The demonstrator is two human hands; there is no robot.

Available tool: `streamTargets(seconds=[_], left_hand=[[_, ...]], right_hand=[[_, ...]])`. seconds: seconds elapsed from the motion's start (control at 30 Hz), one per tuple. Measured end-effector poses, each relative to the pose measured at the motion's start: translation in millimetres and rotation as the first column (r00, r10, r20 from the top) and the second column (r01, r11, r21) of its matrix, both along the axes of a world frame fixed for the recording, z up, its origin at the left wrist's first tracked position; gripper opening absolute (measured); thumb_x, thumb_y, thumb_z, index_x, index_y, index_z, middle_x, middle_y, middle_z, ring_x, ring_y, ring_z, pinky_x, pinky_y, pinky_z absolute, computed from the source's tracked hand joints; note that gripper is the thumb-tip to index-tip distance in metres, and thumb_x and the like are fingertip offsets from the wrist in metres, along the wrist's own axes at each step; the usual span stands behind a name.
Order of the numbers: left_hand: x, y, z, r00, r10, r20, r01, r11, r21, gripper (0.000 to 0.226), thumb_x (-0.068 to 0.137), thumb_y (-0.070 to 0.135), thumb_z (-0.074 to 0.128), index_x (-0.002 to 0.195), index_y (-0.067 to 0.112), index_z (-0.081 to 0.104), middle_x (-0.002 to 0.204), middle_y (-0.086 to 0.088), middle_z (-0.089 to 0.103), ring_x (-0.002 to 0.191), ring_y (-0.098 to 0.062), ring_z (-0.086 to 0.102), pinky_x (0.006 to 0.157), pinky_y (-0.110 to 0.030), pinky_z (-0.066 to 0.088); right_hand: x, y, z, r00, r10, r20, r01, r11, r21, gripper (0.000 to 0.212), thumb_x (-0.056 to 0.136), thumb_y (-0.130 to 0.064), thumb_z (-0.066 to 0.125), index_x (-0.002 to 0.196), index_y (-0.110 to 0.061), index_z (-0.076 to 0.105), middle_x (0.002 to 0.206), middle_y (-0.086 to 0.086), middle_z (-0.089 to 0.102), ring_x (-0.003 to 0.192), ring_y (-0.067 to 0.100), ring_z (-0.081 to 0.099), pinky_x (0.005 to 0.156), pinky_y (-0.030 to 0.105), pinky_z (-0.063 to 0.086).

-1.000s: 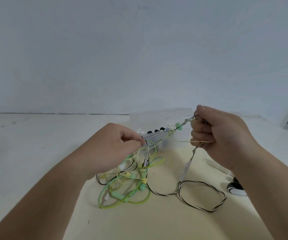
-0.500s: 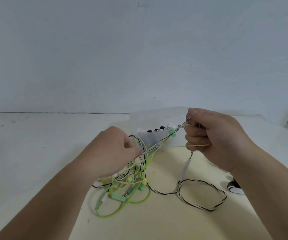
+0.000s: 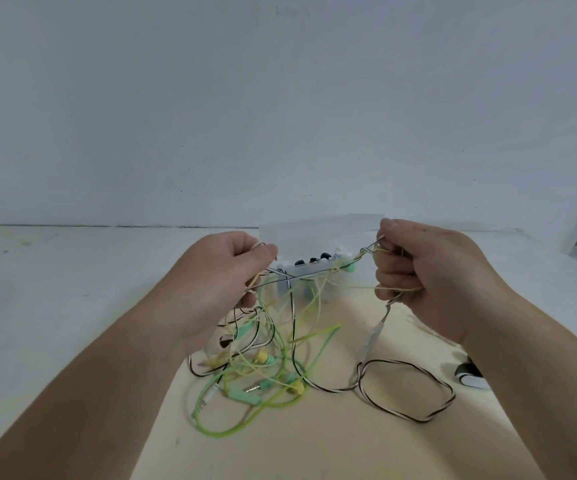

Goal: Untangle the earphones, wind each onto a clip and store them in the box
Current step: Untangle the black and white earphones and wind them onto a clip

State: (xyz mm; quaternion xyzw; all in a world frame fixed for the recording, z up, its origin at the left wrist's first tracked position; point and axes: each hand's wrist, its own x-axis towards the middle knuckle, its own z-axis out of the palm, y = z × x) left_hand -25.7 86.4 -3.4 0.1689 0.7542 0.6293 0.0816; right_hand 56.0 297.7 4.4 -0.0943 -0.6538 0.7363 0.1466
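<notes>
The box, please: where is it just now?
Head view: the box stands centre-back on the table, behind the tangle, between the left hand and right hand.

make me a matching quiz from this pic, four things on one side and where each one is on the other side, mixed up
Things
1. clear box
2. striped black-and-white cable
3. green cable
4. white inline remote

Places
a. hangs below the right hand
b. lies looped on the table, on the person's right
c. stands farthest from the camera
d. loops nearest the camera, below the left hand

Pairs: 1-c, 2-b, 3-d, 4-a
</notes>
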Motion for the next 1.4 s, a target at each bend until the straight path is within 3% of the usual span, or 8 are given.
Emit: streamTargets(seconds=[0.17,0.27,0.5,0.7,0.87,0.97,1.17,1.4], left_hand=[[-6.3,-0.4,-1.9,0.984,0.165,0.06,-0.17,0.982,0.085,0.019,0.089,0.008,0.066,0.072,0.006,0.059,0.066,-0.008,0.059,0.051,-0.02,0.058,0.047,-0.027,0.052],[-8.6,-1.5,-1.8,0.973,0.21,0.096,-0.22,0.97,0.105,0.018,0.088,0.007,0.063,0.07,0.004,0.06,0.063,-0.008,0.063,0.048,-0.021,0.058,0.051,-0.029,0.053],[-2.6,-5.5,-1.0,0.921,0.171,-0.349,-0.268,0.929,-0.253,0.04,0.074,0.008,0.067,0.049,0.015,0.036,0.041,0.006,0.03,0.037,-0.011,0.023,0.037,-0.018,0.022],[10.5,5.2,-3.8,0.946,-0.144,-0.292,0.08,0.972,-0.22,0.047,0.069,0.061,0.076,0.074,0.016,0.066,0.066,-0.006,0.064,0.056,-0.008,0.055,0.059,-0.026,0.051],[7.2,6.3,-12.5,0.936,-0.173,-0.306,0.056,0.933,-0.356,0.011,0.09,0.021,0.07,0.08,0.018,0.068,0.073,0.001,0.072,0.053,-0.002,0.053,0.051,-0.014,0.041],[1.2,3.3,-12.2,0.98,-0.115,-0.162,0.071,0.964,-0.254,0.029,0.098,0.023,0.058,0.073,0.014,0.069,0.062,-0.001,0.066,0.056,-0.012,0.059,0.058,-0.028,0.045],[-2.7,-2.1,-2.6,0.999,-0.008,0.032,0.009,0.999,-0.039,0.039,0.1,0.026,0.055,0.069,0.011,0.072,0.051,0.004,0.051,0.051,-0.014,0.051,0.056,-0.028,0.053],[-17.2,-11.2,3.2,0.957,0.198,0.211,-0.26,0.908,0.328,0.033,0.102,0.023,0.05,0.075,0.01,0.064,0.08,-0.003,0.068,0.081,-0.023,0.067,0.083,-0.039,0.057]], right_hand=[[-0.7,2.3,0.1,0.998,-0.003,-0.061,0.0,0.999,-0.053,0.035,0.101,-0.021,0.05,0.068,-0.017,0.043,0.059,0.001,0.023,0.052,0.017,0.014,0.048,0.027,0.036],[-0.8,3.4,1.2,0.995,-0.031,-0.097,0.021,0.995,-0.095,0.036,0.101,-0.021,0.049,0.066,-0.015,0.042,0.058,0.001,0.024,0.048,0.016,0.018,0.047,0.025,0.033],[-1.3,3.5,4.8,0.98,-0.081,-0.182,0.046,0.98,-0.191,0.033,0.1,-0.017,0.048,0.068,-0.015,0.04,0.06,0.001,0.027,0.047,0.019,0.026,0.058,0.032,0.036],[0.5,1.0,8.6,0.979,-0.015,-0.206,-0.028,0.978,-0.206,0.036,0.101,-0.017,0.046,0.066,-0.014,0.042,0.058,0.003,0.035,0.045,0.02,0.031,0.052,0.031,0.044],[1.7,3.4,8.5,0.968,-0.02,-0.249,-0.04,0.971,-0.235,0.032,0.099,-0.015,0.049,0.068,-0.011,0.05,0.074,0.009,0.054,0.057,0.023,0.05,0.054,0.034,0.051],[0.9,8.6,9.6,0.964,-0.137,-0.226,0.078,0.964,-0.253,0.028,0.098,-0.016,0.054,0.07,-0.012,0.054,0.075,0.008,0.058,0.063,0.022,0.057,0.061,0.034,0.056],[0.6,17.8,10.7,0.915,-0.382,-0.129,0.317,0.881,-0.352,0.024,0.099,-0.018,0.056,0.076,-0.009,0.056,0.06,0.006,0.058,0.054,0.02,0.052,0.051,0.027,0.049],[-0.8,22.6,7.7,0.908,-0.414,-0.068,0.386,0.888,-0.25,0.025,0.1,-0.022,0.055,0.076,-0.013,0.054,0.065,0.007,0.057,0.057,0.021,0.051,0.053,0.027,0.048]])
